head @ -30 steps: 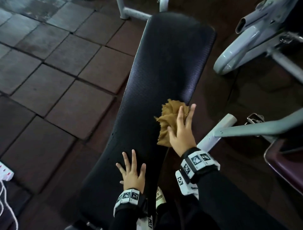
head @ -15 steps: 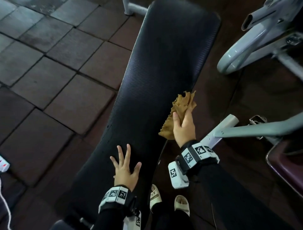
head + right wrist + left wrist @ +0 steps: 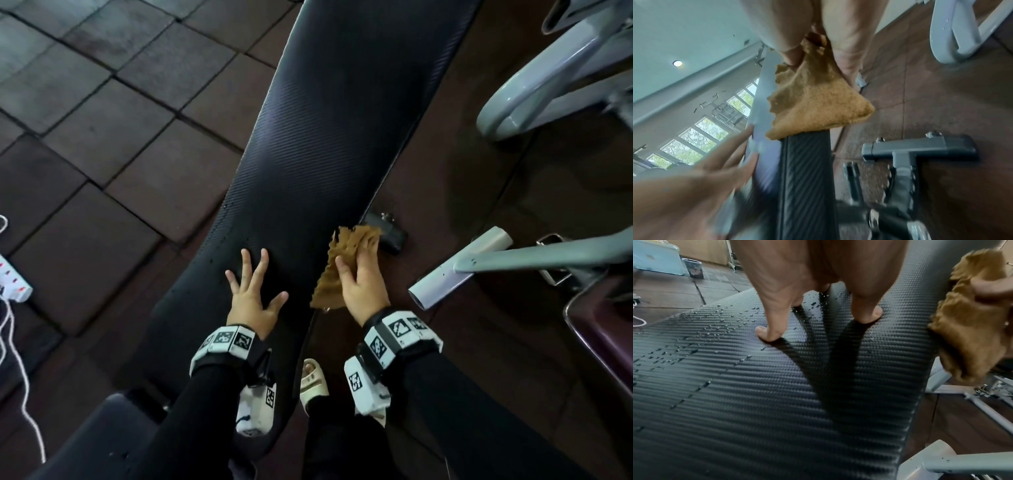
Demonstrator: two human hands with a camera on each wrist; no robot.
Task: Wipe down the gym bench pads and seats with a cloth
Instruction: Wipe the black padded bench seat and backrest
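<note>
A long black textured bench pad runs from the top of the head view down to me, with water droplets on its left part. My left hand lies spread flat on the pad, fingertips pressing the surface. My right hand grips a tan cloth against the pad's right side edge, thumb on top and fingers round the cloth. The cloth drapes over that edge. A second dark seat pad shows at the bottom left.
A grey frame tube and machine arm stand close on the right. The bench's black foot bracket sits on the floor under the cloth. A power strip with white cord lies at the left. My sandalled foot is beneath.
My right hand has slid the cloth back toward me along the pad's right edge. My left hand still rests spread on the pad.
</note>
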